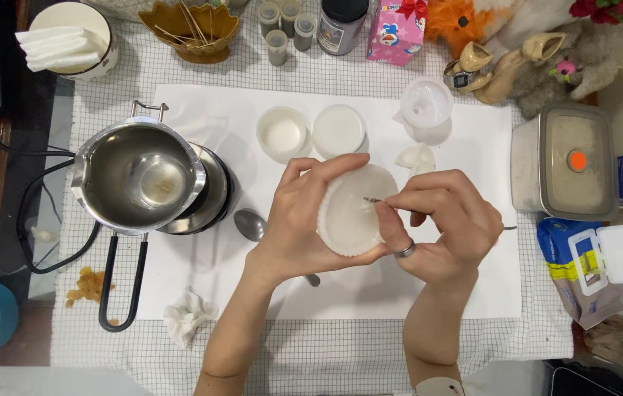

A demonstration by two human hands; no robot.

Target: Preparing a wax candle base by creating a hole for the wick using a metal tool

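My left hand (pixel 291 227) holds a white fluted mould (pixel 352 213) tilted up above a white sheet (pixel 201 117) on the table. My right hand (pixel 443 224) pinches thin metal tweezers (pixel 372 199), whose tip reaches into the mould's pale inside. A ring sits on one finger of the right hand. A metal spoon (pixel 249 224) lies on the sheet just left of my left wrist, partly hidden under it.
A steel melting pot (pixel 139 176) with black handle sits on a small hot plate at left. Two small white cups (pixel 283 133), a clear funnel (pixel 426 104), a lidded container (pixel 568 161), a wipes pack (pixel 583 268), crumpled tissue (pixel 188 315) and jars surround the sheet.
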